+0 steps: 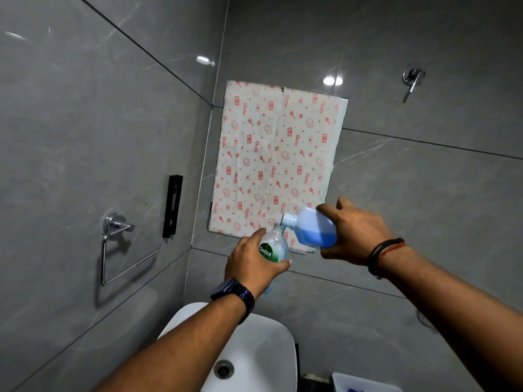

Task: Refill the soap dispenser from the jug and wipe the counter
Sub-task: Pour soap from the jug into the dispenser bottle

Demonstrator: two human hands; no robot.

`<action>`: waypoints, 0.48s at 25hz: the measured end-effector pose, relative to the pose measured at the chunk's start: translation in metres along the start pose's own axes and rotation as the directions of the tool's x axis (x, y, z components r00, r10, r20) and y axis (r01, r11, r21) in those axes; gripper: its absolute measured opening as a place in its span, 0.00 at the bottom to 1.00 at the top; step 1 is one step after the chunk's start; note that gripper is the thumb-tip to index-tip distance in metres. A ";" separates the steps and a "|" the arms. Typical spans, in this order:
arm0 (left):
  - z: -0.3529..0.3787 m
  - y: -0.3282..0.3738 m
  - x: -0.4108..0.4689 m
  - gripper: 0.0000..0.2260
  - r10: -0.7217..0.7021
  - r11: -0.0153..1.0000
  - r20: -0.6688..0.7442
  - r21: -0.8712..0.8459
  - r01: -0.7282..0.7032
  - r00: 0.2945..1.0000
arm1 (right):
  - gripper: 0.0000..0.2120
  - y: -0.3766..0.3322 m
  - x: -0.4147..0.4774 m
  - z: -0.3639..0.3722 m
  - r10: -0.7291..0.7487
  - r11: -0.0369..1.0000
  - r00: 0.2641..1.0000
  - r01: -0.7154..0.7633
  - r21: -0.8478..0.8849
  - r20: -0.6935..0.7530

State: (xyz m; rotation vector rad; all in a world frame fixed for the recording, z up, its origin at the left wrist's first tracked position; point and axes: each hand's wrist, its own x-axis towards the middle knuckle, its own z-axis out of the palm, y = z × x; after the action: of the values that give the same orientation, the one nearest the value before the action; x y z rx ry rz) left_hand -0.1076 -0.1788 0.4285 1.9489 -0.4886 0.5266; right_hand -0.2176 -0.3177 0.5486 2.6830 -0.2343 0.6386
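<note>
Soap dispenser (276,247), cap off, gripped near-upright in the closed left hand (252,264) over the basin (254,349); jug (314,227), clasped by the right hand (353,233), lies tilted, spout touching the dispenser's neck from upper right.

Readable text: "Dettol" is showing in white on the green oval label of the clear soap dispenser bottle (273,248). "Gala" is repeating in red, with small red icons, all over the printed paper sheet (271,154) that is covering the wall. Nothing else is reading legibly.
</note>
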 end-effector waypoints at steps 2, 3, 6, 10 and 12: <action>0.000 -0.001 0.000 0.38 0.002 1.000 -0.001 0.001 -0.002 1.000 | 0.37 -0.001 -0.001 -0.001 0.003 1.000 1.000 -0.003 -0.010 0.011; 0.000 -0.001 0.000 0.38 0.003 1.000 -0.001 0.002 -0.003 1.000 | 0.37 -0.002 -0.001 -0.001 0.003 1.000 1.000 -0.003 -0.014 0.013; -0.001 -0.001 0.000 0.38 0.005 1.000 0.001 0.004 -0.005 1.000 | 0.37 -0.003 -0.001 -0.001 0.000 1.000 1.000 0.000 -0.011 0.013; -0.001 -0.001 0.001 0.37 0.003 1.000 0.000 -0.006 -0.003 1.000 | 0.38 -0.003 0.000 -0.002 -0.004 1.000 1.000 0.004 -0.005 0.015; -0.002 -0.001 0.000 0.38 0.002 1.000 -0.002 -0.006 -0.002 1.000 | 0.38 -0.004 0.000 -0.002 -0.007 1.000 1.000 0.007 -0.004 0.015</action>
State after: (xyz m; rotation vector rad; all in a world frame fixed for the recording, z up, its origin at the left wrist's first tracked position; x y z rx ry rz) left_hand -0.1070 -0.1769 0.4286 1.9418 -0.4902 0.5273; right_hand -0.2172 -0.3136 0.5491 2.6844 -0.2301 0.6154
